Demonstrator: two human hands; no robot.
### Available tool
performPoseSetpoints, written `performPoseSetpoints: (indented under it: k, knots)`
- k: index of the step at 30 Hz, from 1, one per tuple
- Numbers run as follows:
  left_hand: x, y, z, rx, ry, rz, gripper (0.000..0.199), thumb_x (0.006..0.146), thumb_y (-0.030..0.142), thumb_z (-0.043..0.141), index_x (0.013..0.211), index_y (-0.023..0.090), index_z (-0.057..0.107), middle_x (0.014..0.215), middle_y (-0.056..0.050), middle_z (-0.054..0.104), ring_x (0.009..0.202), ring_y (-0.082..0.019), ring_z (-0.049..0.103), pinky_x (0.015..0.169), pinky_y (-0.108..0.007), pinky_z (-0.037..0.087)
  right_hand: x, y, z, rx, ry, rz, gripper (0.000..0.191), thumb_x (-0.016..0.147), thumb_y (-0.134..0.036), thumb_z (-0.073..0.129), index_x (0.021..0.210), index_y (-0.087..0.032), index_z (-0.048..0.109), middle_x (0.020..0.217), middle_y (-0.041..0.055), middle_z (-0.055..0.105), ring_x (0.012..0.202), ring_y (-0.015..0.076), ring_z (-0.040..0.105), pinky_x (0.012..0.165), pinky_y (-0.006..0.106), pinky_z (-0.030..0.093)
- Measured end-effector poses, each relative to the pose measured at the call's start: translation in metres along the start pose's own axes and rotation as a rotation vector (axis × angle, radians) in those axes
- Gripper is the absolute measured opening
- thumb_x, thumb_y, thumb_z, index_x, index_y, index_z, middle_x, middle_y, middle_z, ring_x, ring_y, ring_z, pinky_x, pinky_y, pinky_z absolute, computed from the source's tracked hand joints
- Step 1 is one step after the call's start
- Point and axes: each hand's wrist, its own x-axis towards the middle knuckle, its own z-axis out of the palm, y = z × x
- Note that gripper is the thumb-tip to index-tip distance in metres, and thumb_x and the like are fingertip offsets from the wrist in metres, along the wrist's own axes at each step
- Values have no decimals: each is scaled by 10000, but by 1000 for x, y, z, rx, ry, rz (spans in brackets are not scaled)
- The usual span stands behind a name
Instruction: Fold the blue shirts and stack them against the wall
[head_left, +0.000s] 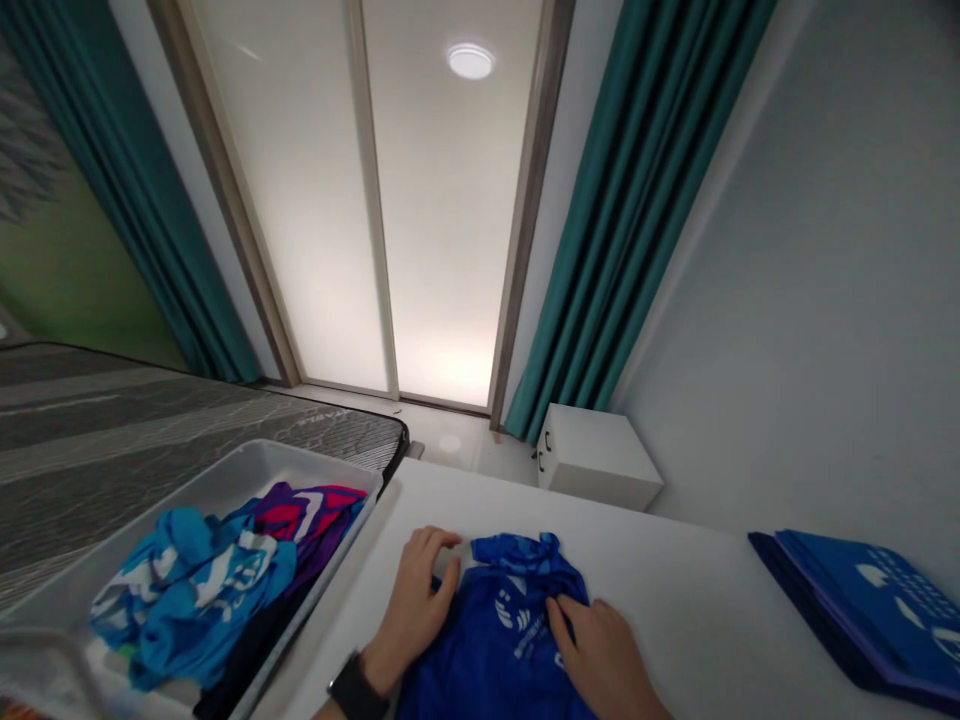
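Observation:
A dark blue garment [499, 650] with white print lies partly bunched on the white table, its upper end crumpled. My left hand [420, 590], with a black watch on the wrist, is at the garment's left edge, thumb and fingers apart. On the right side of the garment, my right hand [596, 645] has its thumb and index finger on the cloth, pinching it near the print.
A translucent bin [300, 460] of crumpled blue, purple and red clothes [206, 590] stands at the left. Folded blue garments [870, 610] lie on the table [697, 590] at the right. Beyond are a mattress [150, 410] and a white cabinet [600, 450].

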Motion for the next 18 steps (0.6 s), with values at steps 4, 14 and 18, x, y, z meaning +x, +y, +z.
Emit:
performPoseSetpoints:
  k: [4, 14, 18]
  knots:
    - [-3, 10, -8, 162, -187, -13, 229, 934, 354, 433, 966, 206, 605, 865, -56, 644, 812, -223, 591, 794, -385, 436, -10, 13, 0, 85, 219, -42, 327, 970, -300, 359, 876, -241, 667, 775, 51, 700, 730, 213, 653, 729, 362, 485]
    - [-3, 14, -30, 336, -603, -25, 348, 878, 515, 484, 872, 202, 636, 877, -52, 690, 835, -238, 621, 818, -338, 398, -13, 10, 19, 228, 248, -251, 445, 901, -103, 431, 1299, -281, 523, 1089, 34, 664, 1021, 200, 591, 919, 385, 458]
    - [-6, 17, -31, 176, -693, -31, 232, 870, 395, 509, 984, 223, 614, 1003, -37, 686, 950, -223, 608, 871, -306, 409, -14, 17, 26, 326, 345, -99, 251, 932, -181, 424, 1020, -267, 643, 930, 29, 672, 892, 204, 607, 820, 368, 483]
